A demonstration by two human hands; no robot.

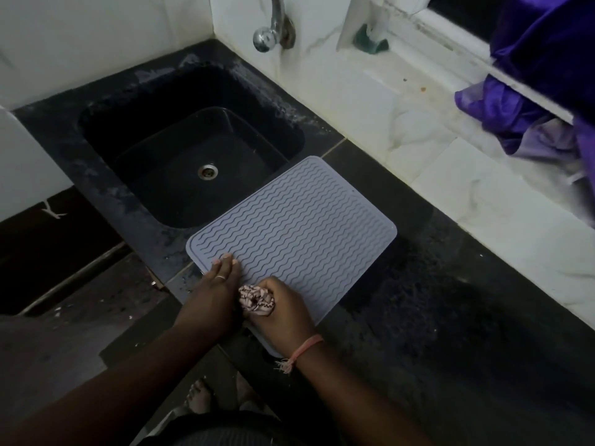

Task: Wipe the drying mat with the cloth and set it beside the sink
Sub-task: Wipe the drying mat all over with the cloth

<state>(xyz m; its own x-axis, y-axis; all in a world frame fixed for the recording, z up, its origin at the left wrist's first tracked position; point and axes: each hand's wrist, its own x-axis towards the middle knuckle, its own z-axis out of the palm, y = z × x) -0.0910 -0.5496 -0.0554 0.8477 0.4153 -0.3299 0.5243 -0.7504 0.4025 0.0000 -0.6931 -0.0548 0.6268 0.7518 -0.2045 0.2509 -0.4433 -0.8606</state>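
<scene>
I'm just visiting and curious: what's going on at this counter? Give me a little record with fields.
place: dark counter with a black sink
mat: grey ribbed drying mat, flat beside the sink, one corner over the basin
left hand: fingers straight, pressing on the mat's near corner
right hand: grips a bunched patterned cloth on the mat
tap: on the wall above the sink
other: purple fabric by the window

The left hand (212, 294) wore a thin silver ring (221, 277), the right hand (283, 312) a frayed pink thread bracelet (301, 350); both forearms were bare.
</scene>
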